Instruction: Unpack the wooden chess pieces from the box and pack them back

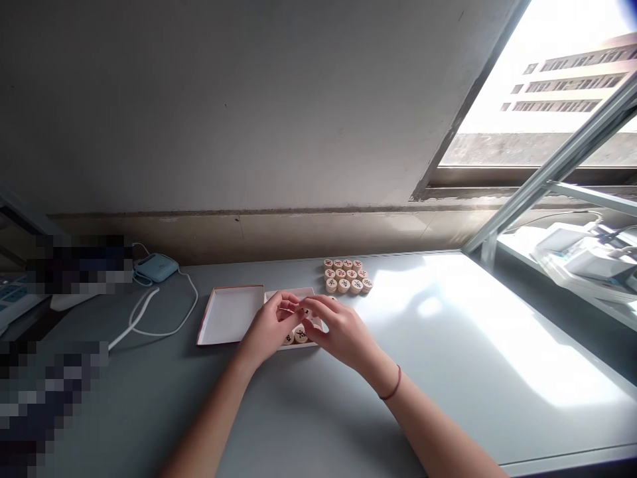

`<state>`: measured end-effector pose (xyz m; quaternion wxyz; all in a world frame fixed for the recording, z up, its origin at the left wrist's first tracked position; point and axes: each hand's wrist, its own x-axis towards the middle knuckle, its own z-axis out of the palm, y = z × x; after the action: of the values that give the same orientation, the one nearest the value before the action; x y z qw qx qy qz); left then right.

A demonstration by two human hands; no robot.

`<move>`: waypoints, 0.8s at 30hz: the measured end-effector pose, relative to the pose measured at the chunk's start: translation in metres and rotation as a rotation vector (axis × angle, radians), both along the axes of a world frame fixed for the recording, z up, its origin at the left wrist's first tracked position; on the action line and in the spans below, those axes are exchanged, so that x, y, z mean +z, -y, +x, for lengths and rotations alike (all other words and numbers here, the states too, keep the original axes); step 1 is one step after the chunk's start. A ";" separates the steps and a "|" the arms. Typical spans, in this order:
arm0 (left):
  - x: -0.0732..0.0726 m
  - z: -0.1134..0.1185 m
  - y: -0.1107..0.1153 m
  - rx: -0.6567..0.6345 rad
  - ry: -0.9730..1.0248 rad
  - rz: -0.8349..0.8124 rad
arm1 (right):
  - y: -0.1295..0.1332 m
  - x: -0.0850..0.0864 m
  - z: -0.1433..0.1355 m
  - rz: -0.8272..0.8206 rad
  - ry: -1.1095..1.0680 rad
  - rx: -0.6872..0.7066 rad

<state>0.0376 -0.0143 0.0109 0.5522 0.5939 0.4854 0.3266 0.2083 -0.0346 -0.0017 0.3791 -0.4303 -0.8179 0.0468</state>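
An open box [294, 347] with round wooden pieces [300, 334] in it lies under both hands. My left hand [273, 324] is over the box, its fingers curled in close to my right fingertips. My right hand [334, 326], with a red cord at the wrist, is closed on a round wooden piece [307, 311] above the box. Whether my left fingers also grip that piece is hidden. Behind the box, to the right, stand three rows of round wooden pieces [343, 273] marked with characters.
The box's shallow white lid [233, 315] lies left of the box. A light blue device [156, 267] and a white cable [192, 307] are at the back left. A wall runs behind the grey table [448, 372]. A white shelf [572, 255] stands at the right.
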 end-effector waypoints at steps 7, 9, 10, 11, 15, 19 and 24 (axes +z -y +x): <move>0.000 0.002 -0.001 0.009 0.009 -0.042 | 0.002 0.002 -0.002 0.071 0.119 -0.046; 0.001 0.000 -0.001 -0.036 -0.114 0.026 | -0.001 0.003 0.004 -0.002 0.141 -0.161; 0.000 -0.002 0.000 -0.073 -0.205 0.079 | -0.003 0.003 0.009 -0.060 0.148 -0.234; 0.000 -0.003 0.001 -0.117 -0.307 0.136 | -0.006 0.003 0.014 -0.126 0.156 -0.305; -0.005 -0.005 0.004 -0.280 -0.636 0.314 | -0.018 -0.001 0.032 -0.334 0.193 -0.476; -0.008 -0.004 0.003 -0.351 -0.744 0.385 | -0.022 -0.010 0.032 -0.384 0.246 -0.495; -0.007 -0.003 0.001 -0.354 -0.756 0.389 | -0.023 -0.020 0.030 -0.376 0.291 -0.465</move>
<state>0.0349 -0.0158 0.0036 0.2619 0.8376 0.4738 0.0726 0.2386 -0.0116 -0.0218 0.1726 -0.6701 -0.7204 0.0473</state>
